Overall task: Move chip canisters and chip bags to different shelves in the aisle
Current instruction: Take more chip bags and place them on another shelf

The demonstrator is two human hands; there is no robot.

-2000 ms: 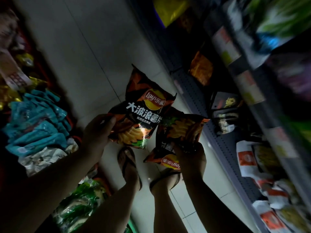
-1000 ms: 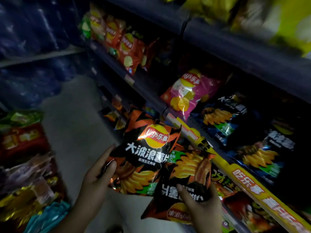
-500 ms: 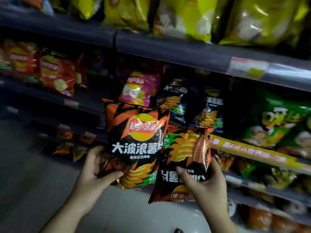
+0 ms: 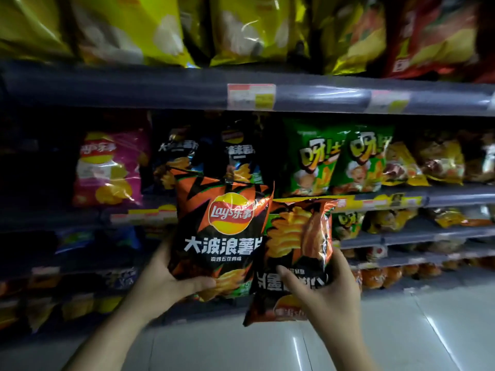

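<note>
Overhead, a dark shelf rail (image 4: 160, 88) spans twelve o'clock, stocked rows below, pale floor (image 4: 401, 330) at five. Centrally, the left hand (image 4: 163, 285) has closed fingers around an upright orange-black chip bag (image 4: 222, 231); the right hand (image 4: 329, 293) clasps an inverted bag (image 4: 297, 242) touching it. Probably light, puffy, slippery: pinch the edges gently.

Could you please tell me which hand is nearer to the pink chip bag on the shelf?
Left. The left hand is below the pink bag and slightly right of it; the right hand is much farther right.
</note>
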